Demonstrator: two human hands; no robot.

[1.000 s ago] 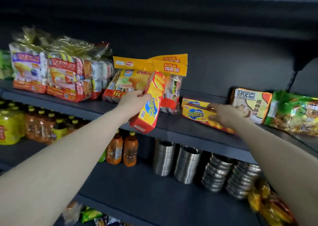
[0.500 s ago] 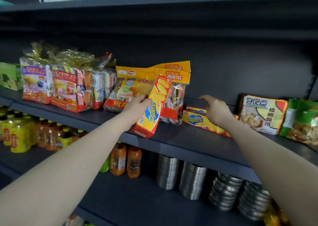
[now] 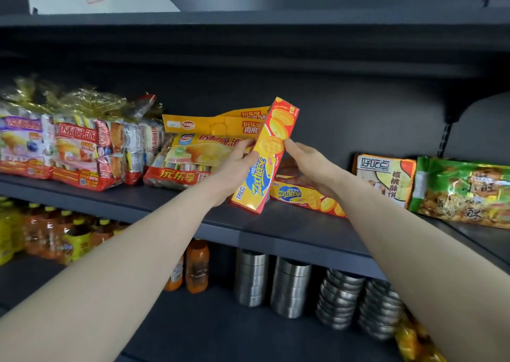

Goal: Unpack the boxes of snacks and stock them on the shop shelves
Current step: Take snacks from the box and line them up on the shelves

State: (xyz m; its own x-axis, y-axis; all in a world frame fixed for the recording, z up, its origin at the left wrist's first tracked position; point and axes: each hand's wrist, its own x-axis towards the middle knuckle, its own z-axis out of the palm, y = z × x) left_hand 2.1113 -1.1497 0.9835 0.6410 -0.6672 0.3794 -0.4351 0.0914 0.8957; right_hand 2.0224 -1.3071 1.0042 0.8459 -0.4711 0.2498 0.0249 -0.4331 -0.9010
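Note:
My left hand [image 3: 236,168] grips a yellow and red Zecheese cracker box [image 3: 266,157], held nearly upright and tilted right, its lower end just above the dark shelf [image 3: 276,229]. My right hand [image 3: 310,166] has its fingertips against the box's right edge, fingers fairly straight. Behind and below my right hand, a second Zecheese box [image 3: 303,197] lies flat on the shelf.
Orange and red cake packs [image 3: 190,152] and clear-wrapped cake bags [image 3: 74,141] fill the shelf's left side. A biscuit pack [image 3: 386,178] and a green snack bag [image 3: 463,190] lie at the right. Drink bottles [image 3: 196,268] and stacked steel bowls [image 3: 292,284] stand on the lower shelf.
My left hand raised the box and stood it more upright. My right hand left the flat box on the shelf and came across to touch the held box's right edge.

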